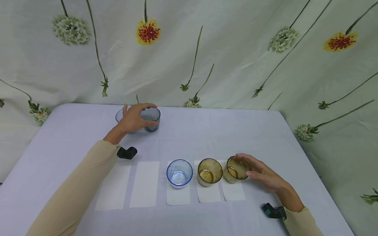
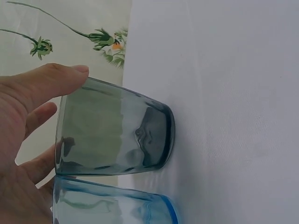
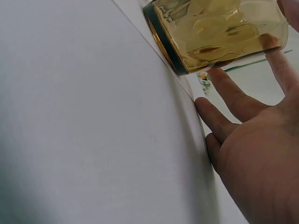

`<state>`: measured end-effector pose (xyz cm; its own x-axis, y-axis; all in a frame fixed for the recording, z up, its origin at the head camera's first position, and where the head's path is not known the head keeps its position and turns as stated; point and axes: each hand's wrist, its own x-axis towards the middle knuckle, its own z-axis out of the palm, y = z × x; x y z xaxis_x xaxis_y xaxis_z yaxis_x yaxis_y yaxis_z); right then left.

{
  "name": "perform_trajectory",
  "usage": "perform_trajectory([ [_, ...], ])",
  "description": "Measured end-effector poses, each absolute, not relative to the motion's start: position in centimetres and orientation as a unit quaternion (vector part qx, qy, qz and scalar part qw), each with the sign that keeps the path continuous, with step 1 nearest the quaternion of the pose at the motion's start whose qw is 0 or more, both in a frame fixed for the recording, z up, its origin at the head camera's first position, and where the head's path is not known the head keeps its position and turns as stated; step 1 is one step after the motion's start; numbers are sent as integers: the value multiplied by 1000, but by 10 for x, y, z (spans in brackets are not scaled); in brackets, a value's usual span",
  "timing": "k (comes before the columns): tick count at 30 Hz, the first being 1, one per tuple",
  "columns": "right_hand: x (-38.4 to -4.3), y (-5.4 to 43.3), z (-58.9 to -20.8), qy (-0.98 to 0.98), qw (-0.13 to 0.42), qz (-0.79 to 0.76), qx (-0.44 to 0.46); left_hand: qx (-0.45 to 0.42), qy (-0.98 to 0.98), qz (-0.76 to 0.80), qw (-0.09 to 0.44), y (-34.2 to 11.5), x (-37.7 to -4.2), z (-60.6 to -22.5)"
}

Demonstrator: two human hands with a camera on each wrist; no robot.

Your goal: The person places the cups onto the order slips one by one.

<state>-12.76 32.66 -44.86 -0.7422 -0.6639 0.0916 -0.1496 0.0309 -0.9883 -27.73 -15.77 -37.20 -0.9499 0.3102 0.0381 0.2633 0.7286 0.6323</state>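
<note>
At the back left of the table, my left hand spans a grey-tinted glass, the thumb at the near side of its rim and fingers at the far side. In the left wrist view this glass stands upright beside a blue-rimmed clear glass, which my hand partly hides in the head view. My right hand holds the rightmost amber glass near its rim between thumb and fingers. The right wrist view shows fingertips against this amber glass; its other fingers are spread below.
Left of the held amber glass stand another amber glass and a blue-rimmed clear glass, each on a white paper strip. Two further strips, one of them here, lie to the left. A flower-printed cloth hangs behind the table.
</note>
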Motion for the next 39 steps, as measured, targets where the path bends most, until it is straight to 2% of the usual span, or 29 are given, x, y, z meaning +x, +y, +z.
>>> perform_trajectory([
  [39, -126, 325, -447, 682, 208, -636, -297, 169, 916, 361, 46, -156, -263, -361],
])
